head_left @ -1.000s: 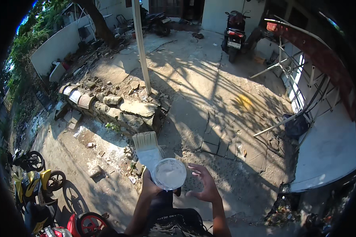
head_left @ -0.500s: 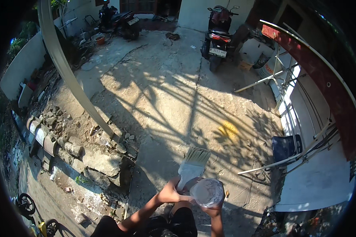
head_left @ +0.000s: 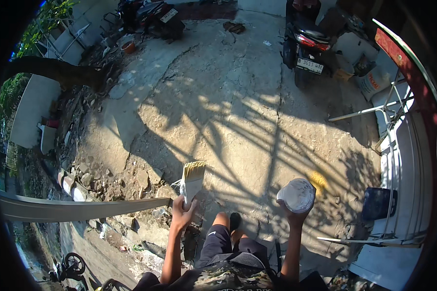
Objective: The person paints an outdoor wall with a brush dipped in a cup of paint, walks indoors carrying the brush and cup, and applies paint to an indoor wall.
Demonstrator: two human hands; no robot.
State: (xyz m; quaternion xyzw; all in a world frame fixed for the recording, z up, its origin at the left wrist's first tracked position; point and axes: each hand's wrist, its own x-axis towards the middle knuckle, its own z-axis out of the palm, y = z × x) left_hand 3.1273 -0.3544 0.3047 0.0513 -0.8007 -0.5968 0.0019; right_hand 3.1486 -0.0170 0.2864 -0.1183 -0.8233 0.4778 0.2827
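Note:
My left hand [head_left: 181, 214] is closed round the white handle of a wide paintbrush [head_left: 192, 185], whose pale yellowish bristles point up and away from me. Held apart from it on the right is a round whitish tub [head_left: 297, 195], gripped by my right hand [head_left: 294, 217] from the near side and below. White smears coat the tub. Whether it is open at the top, and what lies inside, I cannot make out. Both things are held up over cracked concrete.
A beige post [head_left: 87, 210] juts in from the left beside broken rubble [head_left: 136, 180]. Ahead stand two motorbikes, one at the right [head_left: 308, 46] and one at the left [head_left: 162, 22]. Metal legs and a red panel [head_left: 408, 63] line the right, near a dark blue container [head_left: 379, 203].
My hands have moved apart: the paintbrush went left and the tub right and up. The view has shifted, with the motorbikes and post sitting differently in it.

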